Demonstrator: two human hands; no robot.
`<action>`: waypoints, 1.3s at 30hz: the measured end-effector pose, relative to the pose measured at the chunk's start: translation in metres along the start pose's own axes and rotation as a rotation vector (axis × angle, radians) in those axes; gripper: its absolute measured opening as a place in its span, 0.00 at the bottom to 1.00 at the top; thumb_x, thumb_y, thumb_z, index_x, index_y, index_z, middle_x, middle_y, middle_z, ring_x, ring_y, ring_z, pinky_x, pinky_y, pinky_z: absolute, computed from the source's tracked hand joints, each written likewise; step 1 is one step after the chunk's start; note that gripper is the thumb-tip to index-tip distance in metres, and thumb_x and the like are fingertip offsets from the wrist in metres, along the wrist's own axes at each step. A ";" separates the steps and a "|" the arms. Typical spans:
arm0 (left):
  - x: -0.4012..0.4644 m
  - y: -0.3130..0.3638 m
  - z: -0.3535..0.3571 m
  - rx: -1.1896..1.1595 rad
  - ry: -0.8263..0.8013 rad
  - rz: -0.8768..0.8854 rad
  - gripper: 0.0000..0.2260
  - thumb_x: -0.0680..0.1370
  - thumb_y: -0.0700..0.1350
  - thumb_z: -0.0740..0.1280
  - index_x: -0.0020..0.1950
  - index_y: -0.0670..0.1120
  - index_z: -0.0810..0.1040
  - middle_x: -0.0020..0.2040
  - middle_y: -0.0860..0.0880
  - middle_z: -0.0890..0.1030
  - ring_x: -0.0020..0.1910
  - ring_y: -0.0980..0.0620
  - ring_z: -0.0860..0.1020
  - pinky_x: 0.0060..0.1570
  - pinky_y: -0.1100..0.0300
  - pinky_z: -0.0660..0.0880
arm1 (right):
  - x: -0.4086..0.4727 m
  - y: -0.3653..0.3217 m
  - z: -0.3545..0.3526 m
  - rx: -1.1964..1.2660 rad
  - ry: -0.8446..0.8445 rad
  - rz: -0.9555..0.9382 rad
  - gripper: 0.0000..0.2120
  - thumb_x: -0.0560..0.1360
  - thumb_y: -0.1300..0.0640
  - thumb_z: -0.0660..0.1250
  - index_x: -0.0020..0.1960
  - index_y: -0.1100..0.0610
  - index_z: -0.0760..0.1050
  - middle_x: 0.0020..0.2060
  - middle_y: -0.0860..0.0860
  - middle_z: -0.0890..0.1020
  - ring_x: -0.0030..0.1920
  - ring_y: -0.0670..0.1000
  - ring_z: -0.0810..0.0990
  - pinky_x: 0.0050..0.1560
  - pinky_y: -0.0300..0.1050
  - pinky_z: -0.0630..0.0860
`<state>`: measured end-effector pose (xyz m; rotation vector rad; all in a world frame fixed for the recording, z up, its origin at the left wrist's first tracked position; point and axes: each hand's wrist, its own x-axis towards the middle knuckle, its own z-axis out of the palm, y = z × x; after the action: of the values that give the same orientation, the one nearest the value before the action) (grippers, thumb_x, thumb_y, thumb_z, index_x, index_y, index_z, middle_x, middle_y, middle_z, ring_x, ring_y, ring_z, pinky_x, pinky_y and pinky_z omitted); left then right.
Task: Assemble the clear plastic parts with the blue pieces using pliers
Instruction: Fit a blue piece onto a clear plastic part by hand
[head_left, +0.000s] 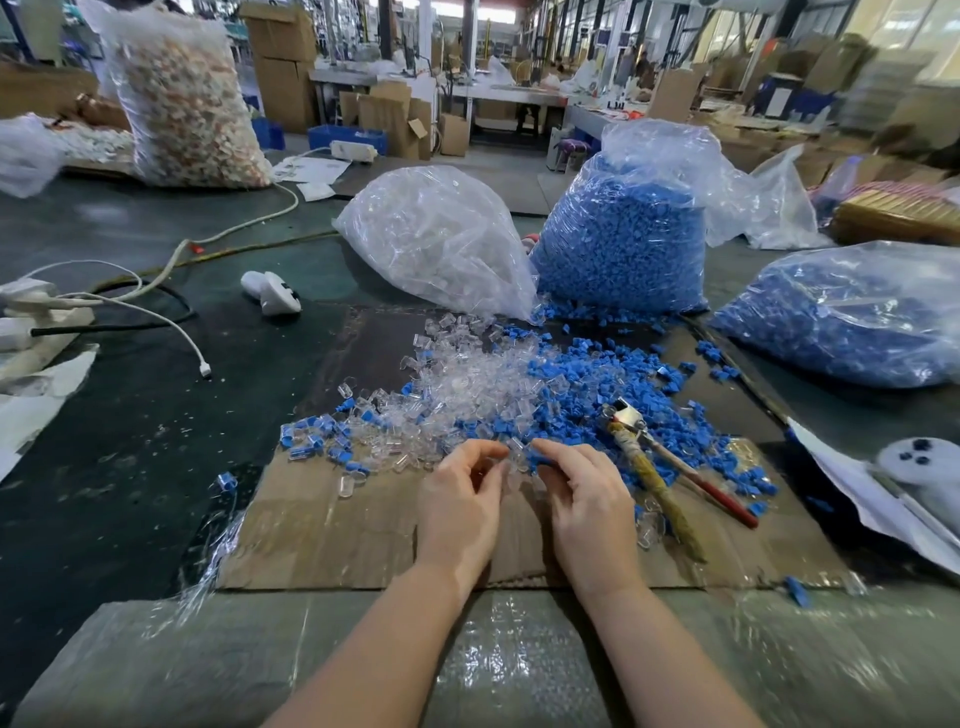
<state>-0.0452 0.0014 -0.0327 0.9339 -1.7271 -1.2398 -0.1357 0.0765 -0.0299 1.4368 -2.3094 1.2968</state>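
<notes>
Both hands work at the near edge of the pile on the cardboard (363, 525). Left hand (460, 499) has fingers curled, pinching a clear part (514, 448) at the fingertips. Right hand (584, 499) is curled too, fingertips on a blue piece (537, 457) right next to it; can't tell if the two parts are joined.

Clear parts (467, 384) are heaped mid-cardboard, blue pieces (597, 374) spread to the right of them, mixed at the edges. Pliers (654, 457) lie on the cardboard just right of the right hand, nobody holding them, jaws in the blue pieces.

Behind the cardboard: clear bag (441, 244), blue bag (623, 239) w/ spill at its base. Another blue bag (852, 312) off the right edge. Left of the cardboard: white gadget (272, 293), cables (156, 312).
</notes>
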 end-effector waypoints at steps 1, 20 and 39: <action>-0.001 0.000 -0.001 0.002 -0.003 0.006 0.14 0.75 0.38 0.68 0.40 0.58 0.75 0.37 0.58 0.80 0.37 0.67 0.76 0.39 0.76 0.70 | -0.001 0.000 0.000 0.001 0.005 -0.002 0.10 0.73 0.67 0.68 0.52 0.59 0.81 0.45 0.51 0.82 0.48 0.53 0.78 0.53 0.49 0.74; -0.005 -0.006 -0.007 -0.021 -0.042 -0.009 0.08 0.75 0.37 0.68 0.45 0.50 0.79 0.41 0.53 0.82 0.42 0.56 0.79 0.47 0.64 0.77 | -0.007 -0.002 0.001 -0.136 -0.015 -0.023 0.06 0.71 0.57 0.72 0.37 0.55 0.76 0.35 0.47 0.77 0.40 0.52 0.76 0.45 0.45 0.59; -0.007 0.001 -0.010 -0.141 -0.095 -0.072 0.09 0.76 0.35 0.66 0.45 0.49 0.78 0.39 0.51 0.80 0.33 0.66 0.76 0.35 0.74 0.72 | -0.007 -0.003 0.002 -0.096 -0.047 -0.090 0.06 0.71 0.56 0.73 0.40 0.56 0.78 0.37 0.48 0.78 0.42 0.52 0.76 0.45 0.50 0.69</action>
<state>-0.0330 0.0046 -0.0307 0.8725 -1.6669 -1.4539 -0.1290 0.0797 -0.0333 1.5359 -2.2730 1.1249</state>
